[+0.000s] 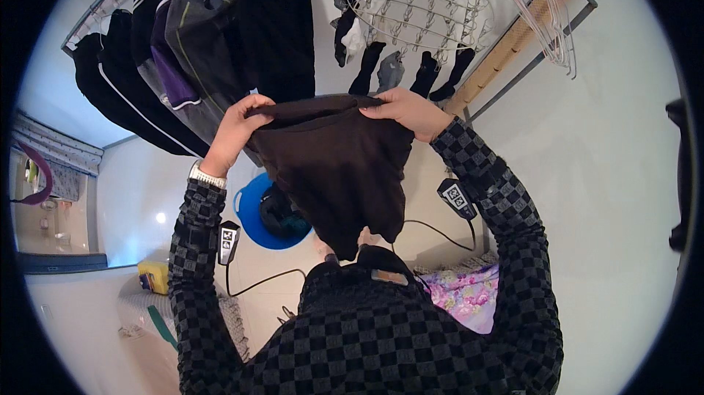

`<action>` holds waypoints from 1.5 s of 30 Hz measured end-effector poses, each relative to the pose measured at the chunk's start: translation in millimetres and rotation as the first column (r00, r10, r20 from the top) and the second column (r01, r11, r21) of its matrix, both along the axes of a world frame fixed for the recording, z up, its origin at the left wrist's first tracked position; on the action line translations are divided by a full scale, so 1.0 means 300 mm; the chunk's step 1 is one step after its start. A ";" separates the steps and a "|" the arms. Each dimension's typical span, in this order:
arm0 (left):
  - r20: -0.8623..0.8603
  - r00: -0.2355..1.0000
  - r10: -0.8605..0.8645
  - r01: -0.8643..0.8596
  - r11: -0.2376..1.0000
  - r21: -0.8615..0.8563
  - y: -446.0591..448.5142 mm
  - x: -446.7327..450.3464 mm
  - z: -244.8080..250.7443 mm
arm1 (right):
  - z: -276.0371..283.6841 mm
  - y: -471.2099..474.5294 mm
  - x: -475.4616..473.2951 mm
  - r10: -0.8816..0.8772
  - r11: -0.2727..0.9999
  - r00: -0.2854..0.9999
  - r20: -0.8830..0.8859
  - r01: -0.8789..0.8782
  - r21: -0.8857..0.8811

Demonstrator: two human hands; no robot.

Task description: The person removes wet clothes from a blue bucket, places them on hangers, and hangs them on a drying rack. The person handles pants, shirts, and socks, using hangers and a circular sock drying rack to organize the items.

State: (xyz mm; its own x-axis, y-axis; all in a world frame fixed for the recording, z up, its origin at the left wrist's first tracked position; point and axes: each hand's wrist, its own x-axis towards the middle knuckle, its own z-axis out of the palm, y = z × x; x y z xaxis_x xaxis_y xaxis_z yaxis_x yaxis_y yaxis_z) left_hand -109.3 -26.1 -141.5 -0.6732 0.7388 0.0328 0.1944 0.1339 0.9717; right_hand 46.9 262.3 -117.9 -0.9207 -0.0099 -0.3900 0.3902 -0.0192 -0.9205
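Note:
Between my hands hangs a dark brown garment (pixel 341 169), its upper opening stretched wide and facing up. My left hand (pixel 239 128) pinches the left end of that edge, thumb and fingers on the cloth. The right end is gripped by my right hand (pixel 407 111), its fingertips at the top edge. The garment's lower part splits into two short, hanging ends above my lap. Behind its left side stands a blue plastic tub (pixel 264 219) with dark cloth inside, partly hidden.
Dark clothes (pixel 275 26) hang on a rail at upper left. A round wire clip hanger (pixel 418 4) holds socks ahead. Wire hangers (pixel 542 15) hang upper right. Beside my forearms are wired handheld devices (pixel 227 243). Floral cloth (pixel 462 296) lies lower right.

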 end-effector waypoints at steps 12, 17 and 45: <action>0.203 0.971 -0.130 0.194 0.922 -0.335 -0.022 0.379 -0.948 | 0.270 -0.185 0.013 -0.004 0.821 0.983 -0.186 -0.103 -0.562; -0.043 0.982 -0.186 0.174 0.965 -0.196 0.143 0.325 -1.084 | 0.386 -0.200 0.021 0.015 0.840 0.944 -0.328 -0.190 -0.509; 0.410 0.907 0.095 -0.257 0.896 0.362 -0.066 0.357 -0.206 | -0.300 -0.404 0.053 -0.149 0.944 0.933 -0.328 0.035 -0.328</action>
State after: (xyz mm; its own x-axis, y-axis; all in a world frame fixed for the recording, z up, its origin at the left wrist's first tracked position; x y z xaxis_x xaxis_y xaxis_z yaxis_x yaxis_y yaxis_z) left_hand -2.3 -46.0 -203.3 -0.8113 0.5843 0.0188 -0.1817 -0.2827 0.9418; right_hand 62.8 141.1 -207.7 -0.9991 0.0129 -0.0399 0.0330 -0.3470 -0.9373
